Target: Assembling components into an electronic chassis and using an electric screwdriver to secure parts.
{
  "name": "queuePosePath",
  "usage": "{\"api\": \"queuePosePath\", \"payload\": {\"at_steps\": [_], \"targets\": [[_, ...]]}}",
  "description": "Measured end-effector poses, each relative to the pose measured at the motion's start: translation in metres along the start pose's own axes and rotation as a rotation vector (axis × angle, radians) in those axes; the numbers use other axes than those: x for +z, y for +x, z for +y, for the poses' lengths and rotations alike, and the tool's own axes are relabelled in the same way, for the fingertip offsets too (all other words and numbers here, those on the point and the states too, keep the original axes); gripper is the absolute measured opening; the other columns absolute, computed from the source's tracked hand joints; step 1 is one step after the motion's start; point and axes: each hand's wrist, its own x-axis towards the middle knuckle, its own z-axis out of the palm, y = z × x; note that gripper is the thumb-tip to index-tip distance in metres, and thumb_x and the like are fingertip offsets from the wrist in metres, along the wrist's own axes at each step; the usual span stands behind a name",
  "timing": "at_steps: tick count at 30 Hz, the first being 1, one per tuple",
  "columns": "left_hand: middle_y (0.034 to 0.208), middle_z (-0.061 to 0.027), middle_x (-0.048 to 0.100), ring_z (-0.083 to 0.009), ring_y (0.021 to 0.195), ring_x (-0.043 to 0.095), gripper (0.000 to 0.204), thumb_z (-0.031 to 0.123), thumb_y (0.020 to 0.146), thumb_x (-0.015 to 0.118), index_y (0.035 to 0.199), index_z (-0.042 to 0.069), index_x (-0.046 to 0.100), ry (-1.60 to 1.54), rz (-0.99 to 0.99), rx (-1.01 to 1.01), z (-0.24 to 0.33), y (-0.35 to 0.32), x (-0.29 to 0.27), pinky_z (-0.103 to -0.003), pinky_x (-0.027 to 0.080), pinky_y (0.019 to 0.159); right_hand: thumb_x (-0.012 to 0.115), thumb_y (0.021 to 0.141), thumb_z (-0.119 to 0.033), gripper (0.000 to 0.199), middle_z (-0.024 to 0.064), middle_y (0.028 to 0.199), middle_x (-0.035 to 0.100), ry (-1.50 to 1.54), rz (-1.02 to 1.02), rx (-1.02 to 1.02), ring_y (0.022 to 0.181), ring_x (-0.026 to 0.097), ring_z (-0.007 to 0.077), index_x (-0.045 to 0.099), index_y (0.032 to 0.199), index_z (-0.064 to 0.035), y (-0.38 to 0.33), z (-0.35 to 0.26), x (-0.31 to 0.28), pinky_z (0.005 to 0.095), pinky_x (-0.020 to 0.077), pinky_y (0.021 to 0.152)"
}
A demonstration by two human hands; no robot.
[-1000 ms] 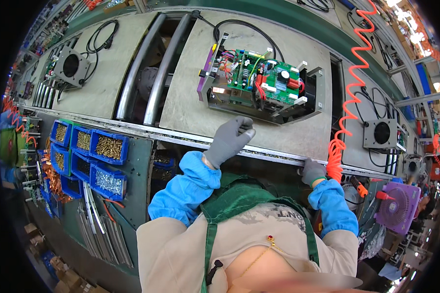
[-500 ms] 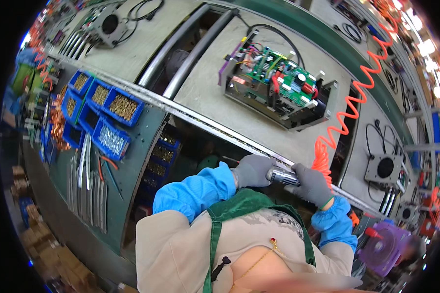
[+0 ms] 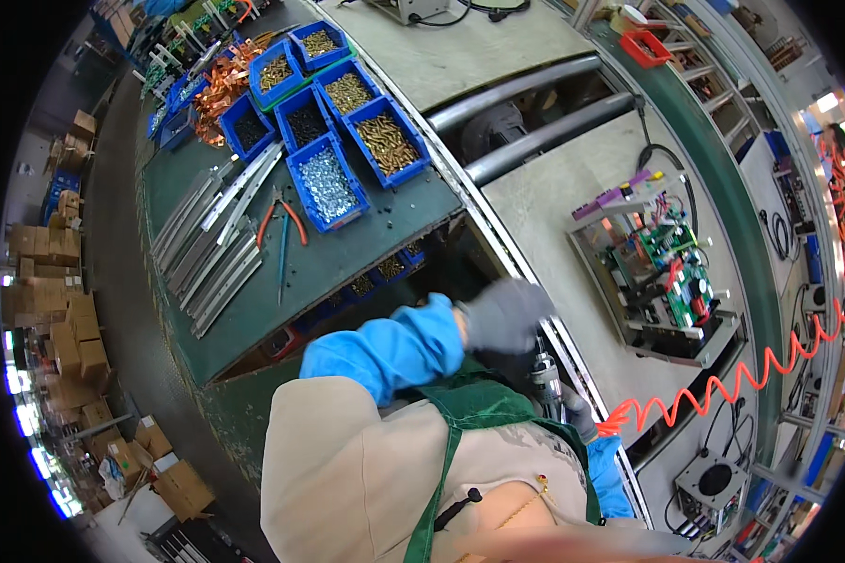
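My right hand (image 3: 580,413), in a grey glove, is wrapped round a silver air screwdriver (image 3: 545,377) close to my apron; the tool's tip points up toward the bench edge. The orange coiled air hose (image 3: 667,405) runs off to the right beside that hand. My left hand (image 3: 507,314), also gloved in grey, is just above the tool's tip and over the metal edge rail. Motion blurs its fingers, so whether it holds anything does not show. Past the rail stands an open metal chassis with a green circuit board (image 3: 676,267), apart from both hands.
Blue bins (image 3: 385,145) of brass and silver fasteners crowd the green side table (image 3: 338,249). Metal strips (image 3: 211,244) and red-handled pliers (image 3: 282,220) lie there too. Two metal rollers (image 3: 549,136) bridge a gap between work plates. Another fan unit (image 3: 714,479) sits at lower right.
My view has swung left, bringing the bins and side table closer to the middle. My left hand has come away from the screwdriver's end; the right still holds the tool, now pointing upward.
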Motion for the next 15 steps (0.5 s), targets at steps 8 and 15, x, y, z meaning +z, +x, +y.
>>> {"api": "queuePosePath", "payload": {"at_steps": [8, 15], "targets": [[0.108, -0.0096, 0.063, -0.0294, 0.104, 0.057, 0.036, 0.017, 0.081, 0.059, 0.116, 0.012, 0.06, 0.703, 0.143, -0.856, -0.207, -0.048, -0.19, -0.041, 0.047, 0.088, 0.069, 0.071, -0.05, 0.071, 0.0138, 0.078, 0.061, -0.078, 0.076, -0.024, 0.061, 0.06, 0.019, 0.045, 0.118, -0.0021, 0.024, -0.014, 0.024, 0.0278, 0.0503, 0.052], [0.106, -0.0106, 0.064, -0.03, 0.101, 0.06, 0.031, 0.017, 0.08, 0.061, 0.11, 0.013, 0.063, 0.531, -0.291, -0.93, -0.242, -0.039, -0.211, -0.041, 0.049, 0.085, 0.071, 0.068, -0.045, 0.072, 0.0121, 0.08, 0.061, -0.089, 0.158, -0.052, 0.056, 0.06, 0.0185, 0.043, 0.123, -0.0069, 0.051, -0.033, 0.053, 0.0283, 0.0523, 0.049]]}}
